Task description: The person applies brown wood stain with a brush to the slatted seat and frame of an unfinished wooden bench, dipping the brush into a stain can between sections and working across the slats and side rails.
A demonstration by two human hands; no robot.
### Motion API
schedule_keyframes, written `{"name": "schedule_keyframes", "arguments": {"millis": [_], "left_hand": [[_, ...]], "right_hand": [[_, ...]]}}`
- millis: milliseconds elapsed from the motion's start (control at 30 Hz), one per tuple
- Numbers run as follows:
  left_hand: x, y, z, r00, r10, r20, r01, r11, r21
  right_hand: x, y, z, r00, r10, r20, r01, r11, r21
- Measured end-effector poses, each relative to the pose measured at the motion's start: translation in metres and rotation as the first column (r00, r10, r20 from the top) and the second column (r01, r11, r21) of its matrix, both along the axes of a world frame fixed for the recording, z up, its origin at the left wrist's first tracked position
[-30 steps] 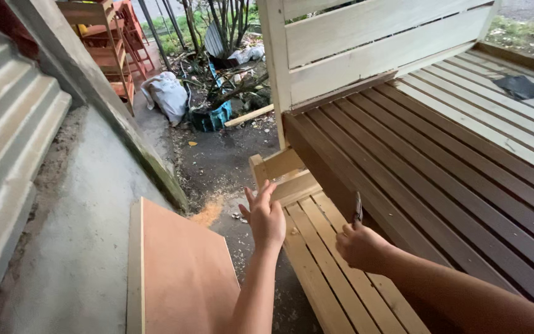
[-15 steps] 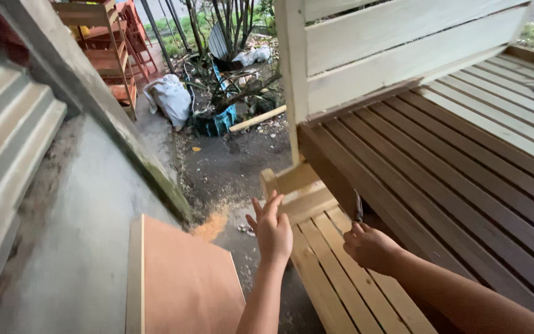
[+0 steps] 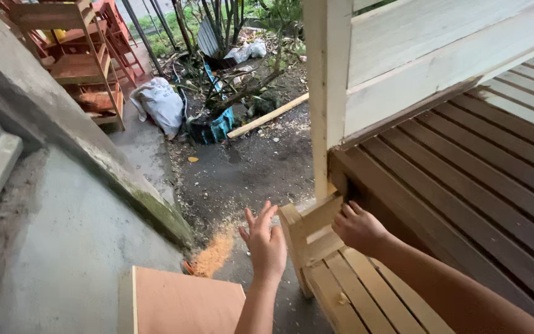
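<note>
Under both hands lies the pale slatted wooden frame (image 3: pixel 353 291) — stiff, probably heavy, best gripped by its end rail. The right hand (image 3: pixel 358 227) closes its grip at the rail's corner block; left hand (image 3: pixel 266 244) hovers beside it, fingers spread wide, holding nothing.

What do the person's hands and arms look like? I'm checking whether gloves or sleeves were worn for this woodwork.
Both are bare. The left hand has no glove, ring or watch, and its forearm shows no sleeve. The right hand is likewise ungloved, with a bare forearm right to the picture's edge. No bands, bandages or markings show on either.
</note>
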State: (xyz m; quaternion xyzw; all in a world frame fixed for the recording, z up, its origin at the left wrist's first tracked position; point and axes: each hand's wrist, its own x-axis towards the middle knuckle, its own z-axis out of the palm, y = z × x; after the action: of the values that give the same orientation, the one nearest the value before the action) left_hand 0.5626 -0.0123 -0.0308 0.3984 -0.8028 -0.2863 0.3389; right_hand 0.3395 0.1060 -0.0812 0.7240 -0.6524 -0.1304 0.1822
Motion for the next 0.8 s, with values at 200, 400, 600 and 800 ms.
{"name": "schedule_keyframes", "arguments": {"millis": [200,400,600,800], "left_hand": [[-0.003,-0.009,0.0,1.0,-0.009,-0.004,0.009,0.999,0.037],[0.002,0.016,0.005,1.0,-0.011,0.022,0.011,1.0,-0.001],[0.004,0.083,0.025,0.998,-0.011,-0.055,0.009,0.999,-0.037],[0.024,0.172,0.054,0.998,0.01,-0.056,-0.014,0.997,-0.072]], "right_hand": [[-0.011,-0.048,0.007,1.0,0.007,-0.004,-0.008,0.992,-0.123],[-0.004,-0.019,0.023,0.999,-0.008,-0.034,0.005,0.996,-0.092],[0.026,0.062,0.051,0.999,-0.032,0.011,0.032,0.999,0.023],[0.06,0.178,0.066,0.999,0.02,-0.033,-0.019,1.0,0.012]]}}
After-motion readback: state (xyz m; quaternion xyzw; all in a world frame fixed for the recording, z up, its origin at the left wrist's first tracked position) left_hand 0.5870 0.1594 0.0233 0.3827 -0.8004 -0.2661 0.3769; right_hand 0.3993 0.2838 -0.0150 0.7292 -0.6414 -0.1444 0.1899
